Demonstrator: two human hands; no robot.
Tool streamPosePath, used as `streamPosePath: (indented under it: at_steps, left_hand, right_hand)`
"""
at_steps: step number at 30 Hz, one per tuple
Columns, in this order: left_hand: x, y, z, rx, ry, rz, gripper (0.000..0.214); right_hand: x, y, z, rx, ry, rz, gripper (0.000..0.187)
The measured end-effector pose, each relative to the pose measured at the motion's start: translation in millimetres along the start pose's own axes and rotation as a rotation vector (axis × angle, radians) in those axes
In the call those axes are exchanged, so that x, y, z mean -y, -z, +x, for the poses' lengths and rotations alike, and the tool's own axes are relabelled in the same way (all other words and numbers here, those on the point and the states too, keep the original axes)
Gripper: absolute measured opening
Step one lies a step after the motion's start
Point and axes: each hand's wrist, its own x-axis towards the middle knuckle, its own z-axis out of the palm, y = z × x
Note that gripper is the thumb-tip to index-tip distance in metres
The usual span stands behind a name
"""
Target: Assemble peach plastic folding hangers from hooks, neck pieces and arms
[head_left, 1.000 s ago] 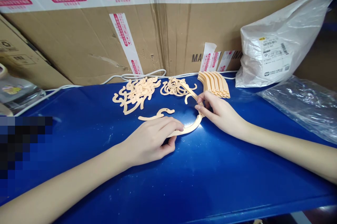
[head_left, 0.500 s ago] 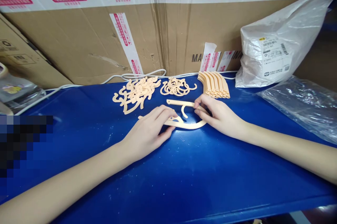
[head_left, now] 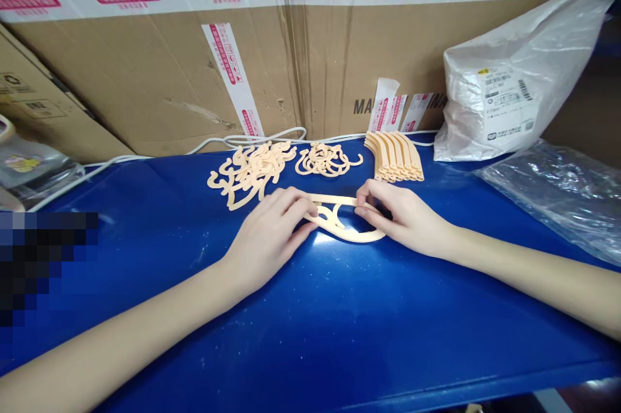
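Between my two hands a cream plastic hanger (head_left: 361, 236) lies low over the blue table, with a curved lower bar, a straighter upper bar (head_left: 334, 199) and a small hook-like curve inside. My left hand (head_left: 274, 235) pinches its left end between thumb and fingers, hiding that end. On the right side, my right hand (head_left: 398, 211) grips the upper bar with thumb and fingertips; part of the right end is covered. Just behind stand a pile of hook-ended pieces (head_left: 259, 167), a smaller pile of curved hooks (head_left: 327, 160) and stacked curved bars (head_left: 394, 155).
Cardboard boxes (head_left: 160, 70) form a wall behind the blue table (head_left: 310, 329). A white cable (head_left: 213, 141) runs along its back edge. At the right sit a labelled white plastic bag (head_left: 466, 115) and a clear plastic bag (head_left: 557, 186). A clear container (head_left: 33, 167) stands at left.
The upper bar's left end has swung down and left to meet the lower part at my left hand, so the outline now looks closed. My right hand has barely shifted.
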Motion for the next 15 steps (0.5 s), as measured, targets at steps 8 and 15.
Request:
streamPosePath:
  at_steps: [8,15]
  left_hand:
    - [0,1.5,1,-0.035,0.1,0.157,0.016]
    - [-6,4.5,2,0.024,0.122,0.028,0.013]
  right_hand:
    - [3,1,-2,0.074,0.171,0.013,0.016]
    - [12,1,-5,0.177,0.449,-0.188,0.037]
